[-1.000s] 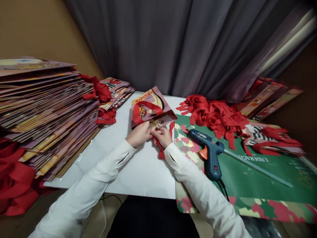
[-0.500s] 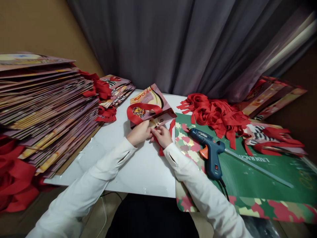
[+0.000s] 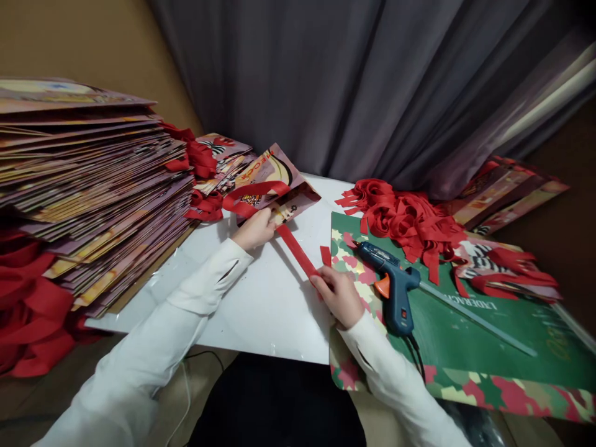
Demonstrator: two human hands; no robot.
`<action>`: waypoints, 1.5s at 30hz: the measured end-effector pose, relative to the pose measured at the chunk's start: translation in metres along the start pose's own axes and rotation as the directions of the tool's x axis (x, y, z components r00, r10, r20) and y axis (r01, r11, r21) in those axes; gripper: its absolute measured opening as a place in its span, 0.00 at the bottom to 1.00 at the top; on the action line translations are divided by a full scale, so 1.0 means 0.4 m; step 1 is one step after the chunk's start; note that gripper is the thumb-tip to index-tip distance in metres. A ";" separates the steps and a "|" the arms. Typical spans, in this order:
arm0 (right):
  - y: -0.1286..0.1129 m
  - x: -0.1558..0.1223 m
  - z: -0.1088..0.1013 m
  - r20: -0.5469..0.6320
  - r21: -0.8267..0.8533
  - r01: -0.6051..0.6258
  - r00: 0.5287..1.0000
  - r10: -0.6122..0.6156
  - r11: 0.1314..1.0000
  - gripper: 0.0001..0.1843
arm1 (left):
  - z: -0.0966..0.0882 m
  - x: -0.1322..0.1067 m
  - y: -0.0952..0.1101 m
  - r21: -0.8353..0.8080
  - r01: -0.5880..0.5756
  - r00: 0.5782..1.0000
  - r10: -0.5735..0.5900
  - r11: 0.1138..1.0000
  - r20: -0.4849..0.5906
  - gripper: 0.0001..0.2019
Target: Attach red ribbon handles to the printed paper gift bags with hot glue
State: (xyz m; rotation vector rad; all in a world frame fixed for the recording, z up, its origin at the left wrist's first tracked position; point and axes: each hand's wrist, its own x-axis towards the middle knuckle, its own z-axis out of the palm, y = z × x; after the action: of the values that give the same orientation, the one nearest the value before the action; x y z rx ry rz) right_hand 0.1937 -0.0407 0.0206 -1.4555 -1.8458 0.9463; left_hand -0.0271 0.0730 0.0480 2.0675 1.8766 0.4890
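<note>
My left hand [image 3: 257, 228] grips the lower corner of a flat printed paper bag [image 3: 292, 191] with a butterfly picture and red lettering. A loop of red ribbon lies over the bag's face, and a straight length of red ribbon [image 3: 298, 253] runs from the bag's lower edge. My right hand [image 3: 341, 295] pinches the far end of that length, which is stretched taut between both hands. The bag is tilted and held above the white table [image 3: 279, 316]. The ribbon's fixing to the bag is hidden by my left fingers.
To the left rises a tall stack of flat printed bags [image 3: 112, 186], with red ribbons [image 3: 32, 304] beside it. On the right, a blue glue gun [image 3: 395, 285] rests on a green mat [image 3: 465, 347]. Ribbon bundles [image 3: 405, 217] lie behind it, before a grey curtain [image 3: 279, 81].
My right hand has moved away from my left, down and to the right, drawing the ribbon out straight. My left hand and the bag have shifted slightly left and away.
</note>
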 end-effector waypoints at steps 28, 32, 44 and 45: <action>0.078 -0.337 -0.244 -0.295 0.207 -0.281 0.895 0.334 0.937 0.17 | 0.001 -0.010 0.016 -0.107 -0.006 0.998 0.012 0.994 0.058 0.16; 0.104 -0.358 -0.270 -0.273 0.213 -0.309 0.892 0.360 0.927 0.16 | -0.001 -0.009 0.014 -0.130 -0.015 0.998 0.022 0.991 0.060 0.20; 0.082 -0.261 -0.311 -0.678 0.610 0.190 0.627 0.383 0.769 0.14 | 0.014 -0.038 0.035 -0.092 0.030 0.985 -0.014 0.995 0.170 0.13; 0.068 -0.219 -0.304 -0.667 0.666 0.300 0.648 0.367 0.683 0.13 | 0.019 -0.041 0.035 -0.100 0.014 0.985 0.004 0.995 0.173 0.14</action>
State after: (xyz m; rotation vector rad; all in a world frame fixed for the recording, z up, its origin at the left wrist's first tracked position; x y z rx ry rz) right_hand 0.3262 -0.1019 0.0649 -1.0763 -0.6325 0.7524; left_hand -0.0127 0.0554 0.0465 1.9712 1.7212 0.3813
